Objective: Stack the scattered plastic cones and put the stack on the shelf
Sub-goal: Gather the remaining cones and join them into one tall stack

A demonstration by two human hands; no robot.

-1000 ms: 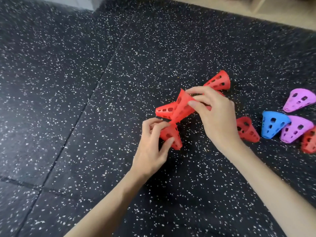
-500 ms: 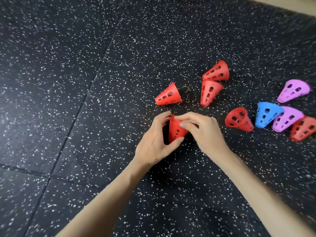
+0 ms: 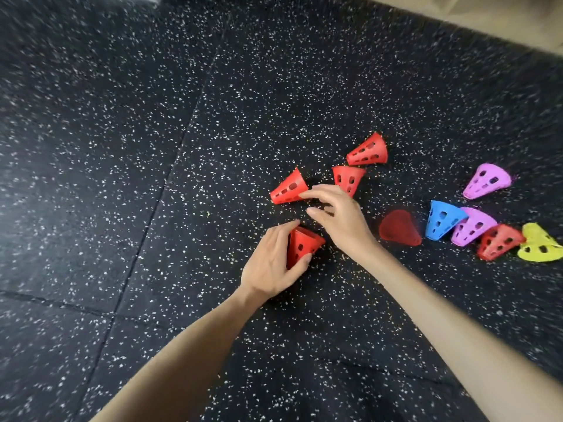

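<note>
Grip: left hand [image 3: 271, 263] curls round red stack [image 3: 300, 246] on the mat [image 3: 152, 147]; right hand [image 3: 338, 214] loose-fingered, holding nothing.
Blurred: red cone [image 3: 399, 228] — holes unreadable.
Cut off: yellow cone [image 3: 540, 243].
Nearby: blue cone [image 3: 441, 219].

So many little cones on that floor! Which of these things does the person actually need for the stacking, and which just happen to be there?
Part of the job:
- red stack, gripped by the left hand
- right hand, reaching toward the nearest loose red cone
- four other red cones, the blue cone, two pink cones, the yellow cone

Just there:
- speckled floor mats
- pale floor strip
</note>
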